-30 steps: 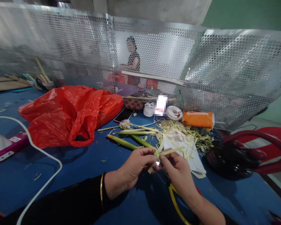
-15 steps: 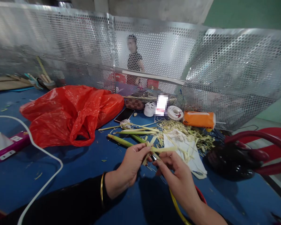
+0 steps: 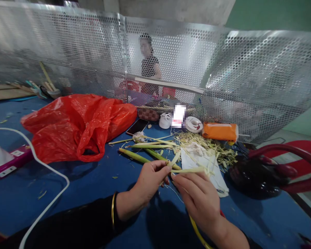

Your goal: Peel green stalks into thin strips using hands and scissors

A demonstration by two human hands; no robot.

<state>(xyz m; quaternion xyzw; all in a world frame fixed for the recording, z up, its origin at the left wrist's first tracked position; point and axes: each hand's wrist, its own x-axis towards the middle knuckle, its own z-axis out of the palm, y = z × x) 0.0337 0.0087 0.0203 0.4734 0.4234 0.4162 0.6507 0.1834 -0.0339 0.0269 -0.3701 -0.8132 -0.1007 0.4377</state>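
Note:
My left hand [image 3: 151, 178] is closed, its thumb and forefinger pinching a small bundle of folded, pale green leaf strips [image 3: 175, 158]. Close against it, my right hand [image 3: 198, 192] has its fingers pressed together at a long pale strip [image 3: 188, 170] that runs out of the bundle to the right. The right fingertips hide whatever else they may hold. A thin thread [image 3: 176, 194] hangs below the hands. Just behind them lie thick green stalks [image 3: 132, 155] and a white cloth [image 3: 217, 180] with loose strips on it.
A red plastic bag [image 3: 67, 128] fills the left side, near a white cable [image 3: 54, 169] and a purple power strip [image 3: 7, 167]. Plant scraps [image 3: 223, 152], a tape roll [image 3: 194, 124] and an orange packet [image 3: 220, 132] lie behind. A dark kettle [image 3: 259, 180] stands right.
My right hand has turned over and closed in on the strip. The small shiny metal piece seen at its fingertips is now out of sight. My left hand keeps its pinch, shifted slightly right.

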